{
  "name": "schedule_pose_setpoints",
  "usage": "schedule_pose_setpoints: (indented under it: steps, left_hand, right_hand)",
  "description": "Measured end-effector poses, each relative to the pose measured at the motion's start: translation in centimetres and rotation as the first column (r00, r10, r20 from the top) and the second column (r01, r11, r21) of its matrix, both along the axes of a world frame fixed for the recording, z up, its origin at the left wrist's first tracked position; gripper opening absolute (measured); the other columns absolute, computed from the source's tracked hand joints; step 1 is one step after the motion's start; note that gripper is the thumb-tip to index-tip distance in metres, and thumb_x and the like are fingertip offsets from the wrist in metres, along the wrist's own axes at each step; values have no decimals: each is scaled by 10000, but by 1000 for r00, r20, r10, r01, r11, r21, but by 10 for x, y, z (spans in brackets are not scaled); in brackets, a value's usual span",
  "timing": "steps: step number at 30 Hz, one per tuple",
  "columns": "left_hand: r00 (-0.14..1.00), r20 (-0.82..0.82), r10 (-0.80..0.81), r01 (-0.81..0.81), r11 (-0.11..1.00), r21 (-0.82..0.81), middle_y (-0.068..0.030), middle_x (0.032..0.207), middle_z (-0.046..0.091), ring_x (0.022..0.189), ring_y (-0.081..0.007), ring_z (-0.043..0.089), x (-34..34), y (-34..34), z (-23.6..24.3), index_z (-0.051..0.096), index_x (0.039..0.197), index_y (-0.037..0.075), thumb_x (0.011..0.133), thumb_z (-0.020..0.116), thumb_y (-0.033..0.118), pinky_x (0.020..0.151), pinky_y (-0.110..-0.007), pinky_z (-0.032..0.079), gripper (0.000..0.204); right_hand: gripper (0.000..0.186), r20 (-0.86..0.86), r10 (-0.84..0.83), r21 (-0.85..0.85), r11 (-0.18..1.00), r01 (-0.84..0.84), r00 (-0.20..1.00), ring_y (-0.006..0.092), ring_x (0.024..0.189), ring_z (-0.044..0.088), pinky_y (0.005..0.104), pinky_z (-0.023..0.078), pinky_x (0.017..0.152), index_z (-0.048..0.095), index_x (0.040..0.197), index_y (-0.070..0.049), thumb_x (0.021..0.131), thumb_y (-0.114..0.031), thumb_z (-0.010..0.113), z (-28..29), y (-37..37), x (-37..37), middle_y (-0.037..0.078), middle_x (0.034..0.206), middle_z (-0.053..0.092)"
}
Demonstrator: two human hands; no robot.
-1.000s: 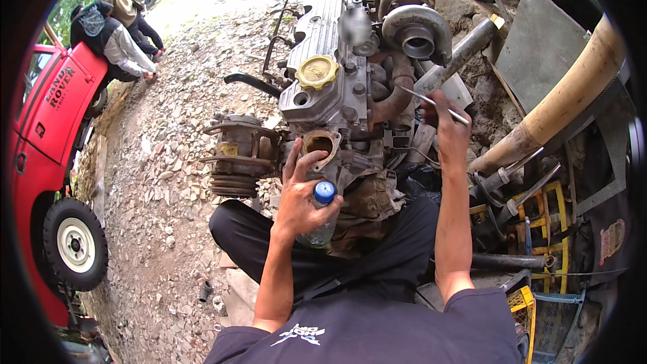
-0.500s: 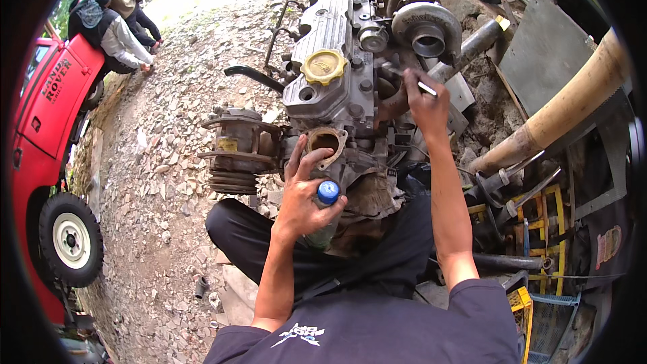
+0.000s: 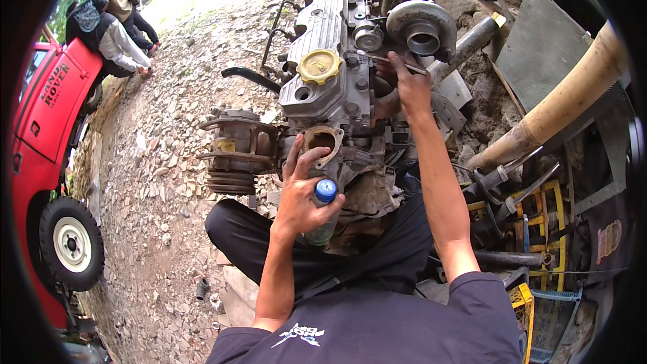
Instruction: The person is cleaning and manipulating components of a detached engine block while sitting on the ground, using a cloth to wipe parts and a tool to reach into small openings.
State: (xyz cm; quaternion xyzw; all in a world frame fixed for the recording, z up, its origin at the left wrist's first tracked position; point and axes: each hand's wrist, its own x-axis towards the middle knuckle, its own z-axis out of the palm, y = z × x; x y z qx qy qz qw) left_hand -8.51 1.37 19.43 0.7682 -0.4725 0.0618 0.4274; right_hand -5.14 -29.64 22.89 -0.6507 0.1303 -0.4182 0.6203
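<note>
An engine (image 3: 323, 23) with a ribbed silver cover and a yellow cap (image 3: 320, 67) stands in front of my crossed legs. My left hand (image 3: 297, 197) wraps around a clear plastic bottle (image 3: 319, 234) with a blue lid, held upright near my lap. Two of its fingers reach to the rim of the round open port (image 3: 322, 143) at the engine's near end. My right hand (image 3: 411, 87) pinches a thin rod-like tool (image 3: 377, 57), whose tip points left to the engine's side, just below the turbocharger (image 3: 422, 30). The tool's exact kind is unclear.
A pulley assembly (image 3: 236, 145) juts from the engine's left. To the right are a bamboo pole (image 3: 546, 118), metal sheets and a yellow crate (image 3: 556, 212). A red vehicle (image 3: 50, 114) stands on the gravel at left, with two people (image 3: 111, 30) by its front.
My right hand has shifted slightly left and up, and the thin tool now lies flatter, pointing left across the engine's edge. My left hand and the bottle stay nearly in place.
</note>
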Motion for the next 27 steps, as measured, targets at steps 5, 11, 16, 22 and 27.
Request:
schedule_pose_setpoints:
  steps: [5, 11, 16, 22, 27]
  left_hand:
    - [1000, -20, 9, -9, 1000, 3, -50, 1460, 506, 1544, -381, 165, 1, 6, -2, 758, 732, 75, 705, 814, 267, 1206, -529, 232, 201]
    - [1000, 10, -2, 2, 1000, -10, -91, 1456, 500, 1539, -415, 156, 2, 0, 1, 774, 749, 84, 664, 818, 229, 1223, -545, 238, 173]
    - [1000, 16, 13, -13, 1000, 14, -91, 1460, 499, 1539, -415, 159, -1, 2, 2, 777, 748, 88, 661, 820, 232, 1226, -543, 229, 174]
    - [1000, 12, 22, -22, 1000, 0, -82, 1446, 526, 1532, -402, 198, -3, 1, 4, 774, 744, 94, 665, 813, 237, 1226, -542, 220, 168]
    - [999, -6, 31, -31, 999, 14, -59, 1384, 598, 1518, -382, 258, -4, 6, 25, 762, 766, 129, 713, 794, 254, 1211, -547, 150, 140]
  right_hand:
    - [274, -73, -357, -484, 829, 280, 931, 302, 762, 737, 361, 543, 712, 764, 957, 1, 941, -266, 706, 30, 17, -8, 169, 821, 746]
    - [247, 64, -187, -529, 826, 192, 980, 290, 771, 742, 341, 536, 707, 763, 989, -8, 940, -243, 707, 11, 8, -11, 173, 842, 748]
    - [215, -13, -208, -438, 880, 181, 978, 303, 823, 751, 340, 544, 726, 766, 996, -13, 931, -210, 711, 20, 18, -8, 180, 884, 756]
    - [244, 53, -257, -513, 822, 247, 965, 325, 863, 746, 363, 558, 762, 760, 988, 11, 944, -219, 691, 16, 25, -1, 189, 907, 754]
    - [266, 40, -289, -463, 843, 274, 956, 368, 850, 731, 394, 558, 765, 765, 979, 0, 935, -254, 701, 25, 28, -4, 209, 912, 743]
